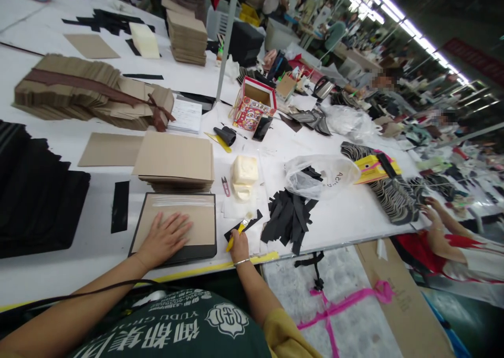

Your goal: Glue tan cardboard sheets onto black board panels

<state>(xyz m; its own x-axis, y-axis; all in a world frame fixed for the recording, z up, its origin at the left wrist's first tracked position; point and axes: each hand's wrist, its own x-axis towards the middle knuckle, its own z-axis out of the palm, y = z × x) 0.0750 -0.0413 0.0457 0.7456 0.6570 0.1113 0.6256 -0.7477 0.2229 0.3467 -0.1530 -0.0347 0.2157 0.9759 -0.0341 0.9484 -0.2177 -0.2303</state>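
My left hand (167, 238) lies flat with fingers spread on a tan cardboard sheet (202, 211), which rests on a black panel (200, 252) that shows around its edges. White streaks run along the sheet's far side. In my right hand (239, 246) is a yellow-handled brush (235, 236), its pale tip over a black strip (255, 219). Beyond the strip stands a cream-coloured block-shaped tub (244, 171) with a smeared top. Small red-handled thread snips (225, 187) lie beside it. A stack of cardboard sheets (175, 156) sits just behind the panel.
Black strips (289, 221) lie heaped on my right, near a clear plastic bag (326, 174). Stacked black panels (35, 190) stand at left; a tied cardboard bundle (79, 87) lies behind. A red patterned box (254, 106) is farther back. A co-worker's hands (433, 213) are at far right.
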